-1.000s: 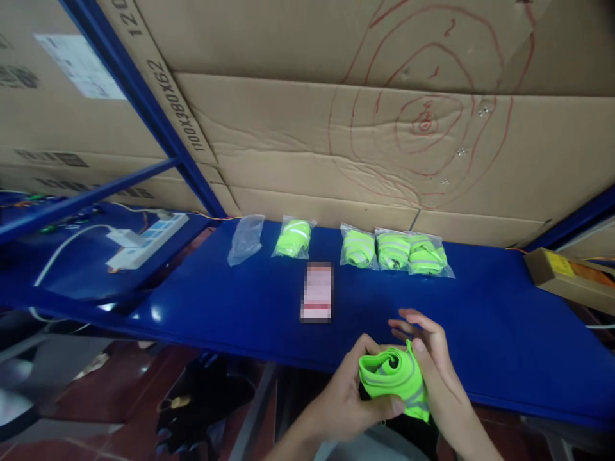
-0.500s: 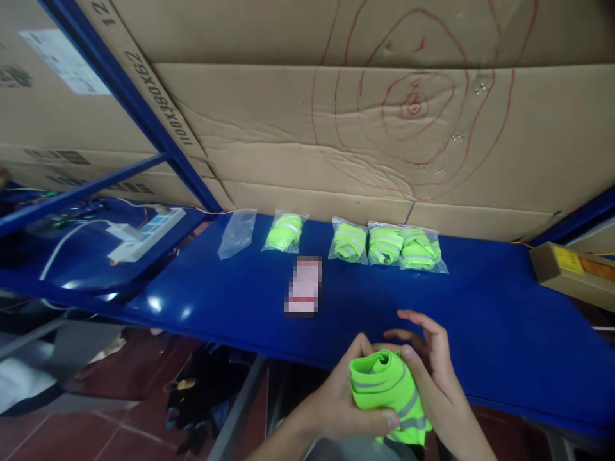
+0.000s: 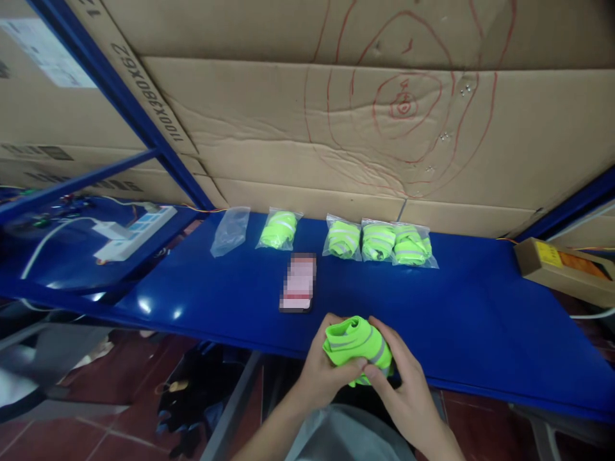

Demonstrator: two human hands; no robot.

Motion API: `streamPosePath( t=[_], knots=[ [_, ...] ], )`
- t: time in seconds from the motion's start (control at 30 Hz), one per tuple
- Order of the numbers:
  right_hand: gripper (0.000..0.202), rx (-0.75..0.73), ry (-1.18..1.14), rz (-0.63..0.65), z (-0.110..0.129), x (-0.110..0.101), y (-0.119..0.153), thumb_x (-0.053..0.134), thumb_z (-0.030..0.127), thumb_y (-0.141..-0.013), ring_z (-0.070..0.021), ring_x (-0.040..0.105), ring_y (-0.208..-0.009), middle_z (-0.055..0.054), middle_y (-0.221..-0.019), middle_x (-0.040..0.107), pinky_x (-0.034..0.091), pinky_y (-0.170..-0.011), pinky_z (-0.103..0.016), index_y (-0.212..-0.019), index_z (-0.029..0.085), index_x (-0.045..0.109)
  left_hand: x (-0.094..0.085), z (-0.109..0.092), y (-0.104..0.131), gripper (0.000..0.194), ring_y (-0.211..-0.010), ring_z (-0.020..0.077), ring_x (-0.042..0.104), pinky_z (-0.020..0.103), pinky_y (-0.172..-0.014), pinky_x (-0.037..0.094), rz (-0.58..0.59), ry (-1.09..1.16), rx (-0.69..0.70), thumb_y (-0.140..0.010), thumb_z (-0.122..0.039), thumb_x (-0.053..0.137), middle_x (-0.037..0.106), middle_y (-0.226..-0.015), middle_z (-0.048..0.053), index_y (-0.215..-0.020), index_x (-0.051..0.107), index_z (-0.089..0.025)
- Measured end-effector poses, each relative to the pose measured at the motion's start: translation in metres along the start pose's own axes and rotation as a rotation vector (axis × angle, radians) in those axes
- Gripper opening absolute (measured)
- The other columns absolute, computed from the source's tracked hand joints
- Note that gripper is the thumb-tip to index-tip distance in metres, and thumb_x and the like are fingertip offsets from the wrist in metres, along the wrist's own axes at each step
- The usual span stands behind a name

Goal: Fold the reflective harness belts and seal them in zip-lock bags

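Observation:
A fluorescent green reflective vest with grey stripes is rolled into a bundle and held over the table's front edge. My left hand grips its left side, thumb across the front. My right hand wraps its right side, with the thumb pressed near the left one. The fingers behind the roll are partly hidden. Along the back of the blue table lie several similar green bundles in see-through bags, among them a separate bagged bundle and a bagged bundle at the right. Left of them is a flat plastic bag.
A phone-like object with a blurred face lies mid-table. At the right end stands an open cardboard box. To the left are a white power strip and a blue frame post. A cardboard panel backs the table.
Both hands have moved left and slightly up in view with the vest. My right fingers, raised and spread before, have closed around the roll. The lower loose part is now tucked in more tightly.

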State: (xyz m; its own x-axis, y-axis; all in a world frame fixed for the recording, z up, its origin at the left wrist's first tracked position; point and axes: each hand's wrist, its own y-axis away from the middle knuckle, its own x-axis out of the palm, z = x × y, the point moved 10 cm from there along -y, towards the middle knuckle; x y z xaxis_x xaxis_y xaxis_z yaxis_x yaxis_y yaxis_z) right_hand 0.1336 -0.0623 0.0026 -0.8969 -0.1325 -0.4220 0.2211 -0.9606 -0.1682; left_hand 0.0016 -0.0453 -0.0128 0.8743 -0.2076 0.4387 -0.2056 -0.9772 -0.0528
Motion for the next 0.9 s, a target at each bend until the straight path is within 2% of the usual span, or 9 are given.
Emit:
streamPosePath(
  t=[0.07, 0.23, 0.3, 0.37, 0.47, 0.57, 0.63, 0.77, 0.9],
  knots=[
    [0.063, 0.003, 0.019, 0.035, -0.006, 0.004, -0.002, 0.065, 0.036, -0.096, -0.0252, 0.05, -0.141, -0.006, -0.155, 0.05, 0.046, -0.114, -0.033, -0.154, 0.032, 0.043, -0.007, 0.005, 0.005, 0.039, -0.077, 0.0101, 0.057, 0.021, -0.069, 0.047, -0.047, -0.026, -0.016, -0.081, -0.03, 0.081, 0.059, -0.09, 0.0, -0.1, 0.048, -0.02],
    [0.07, 0.038, -0.038, 0.157, -0.023, 0.028, -0.001, 0.065, 0.04, -0.095, -0.0277, 0.046, -0.144, -0.007, -0.158, 0.045, 0.042, -0.118, -0.04, -0.158, 0.033, 0.036, -0.021, 0.019, 0.021, 0.055, -0.11, 0.0186, 0.063, 0.031, -0.093, 0.052, -0.191, 0.031, -0.023, -0.087, -0.036, 0.076, 0.057, -0.131, 0.008, -0.126, 0.039, -0.029],
    [0.071, 0.104, -0.075, 0.179, -0.028, 0.039, 0.006, 0.063, 0.043, -0.096, -0.0281, 0.044, -0.145, -0.007, -0.161, 0.041, 0.042, -0.118, -0.043, -0.16, 0.034, 0.031, -0.02, 0.021, 0.023, 0.062, -0.114, 0.0213, 0.064, 0.036, -0.095, 0.053, -0.175, 0.051, -0.032, -0.091, -0.037, 0.071, 0.054, -0.139, 0.011, -0.137, 0.028, -0.035],
    [0.071, 0.184, -0.128, 0.133, -0.031, 0.043, 0.014, 0.062, 0.048, -0.096, -0.0286, 0.045, -0.145, -0.008, -0.161, 0.041, 0.043, -0.117, -0.044, -0.159, 0.034, 0.033, -0.015, 0.003, 0.021, 0.068, -0.124, 0.0273, 0.061, 0.044, -0.102, 0.05, -0.105, 0.018, 0.099, -0.092, -0.038, 0.07, 0.058, -0.136, 0.011, -0.143, 0.025, -0.037],
    [0.069, 0.209, -0.244, -0.029, -0.024, 0.033, 0.014, 0.068, 0.059, -0.089, -0.0307, 0.052, -0.139, -0.011, -0.155, 0.049, 0.047, -0.113, -0.041, -0.149, 0.031, 0.048, -0.006, -0.033, 0.016, 0.065, -0.146, 0.0363, 0.041, 0.059, -0.124, 0.019, 0.001, -0.14, 0.338, -0.086, -0.047, 0.074, 0.067, -0.123, 0.009, -0.142, 0.043, -0.035],
    [0.073, 0.214, -0.371, -0.111, -0.014, 0.025, 0.002, 0.075, 0.065, -0.079, -0.0325, 0.06, -0.13, -0.011, -0.146, 0.058, 0.056, -0.101, -0.037, -0.139, 0.029, 0.057, -0.011, -0.042, 0.002, 0.063, -0.153, 0.0375, 0.028, 0.057, -0.127, -0.01, -0.007, -0.217, 0.3, -0.082, -0.059, 0.073, 0.07, -0.121, 0.01, -0.136, 0.057, -0.032],
    [0.08, 0.282, -0.437, -0.091, -0.014, 0.029, -0.009, 0.079, 0.066, -0.074, -0.0342, 0.061, -0.129, -0.011, -0.144, 0.06, 0.059, -0.095, -0.036, -0.141, 0.029, 0.057, -0.018, -0.043, -0.004, 0.071, -0.155, 0.0367, 0.026, 0.058, -0.128, -0.005, -0.053, -0.207, 0.263, -0.077, -0.061, 0.076, 0.069, -0.127, 0.01, -0.139, 0.056, -0.033],
    [0.078, 0.408, -0.563, -0.062, -0.017, 0.042, -0.022, 0.08, 0.063, -0.073, -0.0382, 0.06, -0.13, -0.011, -0.142, 0.062, 0.058, -0.099, -0.041, -0.139, 0.027, 0.061, -0.023, -0.033, -0.003, 0.09, -0.156, 0.0375, 0.021, 0.058, -0.124, 0.023, -0.123, -0.203, 0.238, -0.067, -0.06, 0.085, 0.052, -0.151, 0.01, -0.146, 0.05, -0.035],
    [0.069, 0.496, -0.801, -0.12, -0.032, 0.047, -0.025, 0.085, 0.054, -0.072, -0.0385, 0.062, -0.127, -0.01, -0.136, 0.066, 0.055, -0.104, -0.046, -0.133, 0.029, 0.067, -0.034, -0.051, -0.013, 0.1, -0.148, 0.0408, 0.038, 0.055, -0.115, 0.039, -0.133, -0.219, 0.229, -0.068, -0.067, 0.081, 0.044, -0.158, 0.013, -0.153, 0.04, -0.034]
  ],
)
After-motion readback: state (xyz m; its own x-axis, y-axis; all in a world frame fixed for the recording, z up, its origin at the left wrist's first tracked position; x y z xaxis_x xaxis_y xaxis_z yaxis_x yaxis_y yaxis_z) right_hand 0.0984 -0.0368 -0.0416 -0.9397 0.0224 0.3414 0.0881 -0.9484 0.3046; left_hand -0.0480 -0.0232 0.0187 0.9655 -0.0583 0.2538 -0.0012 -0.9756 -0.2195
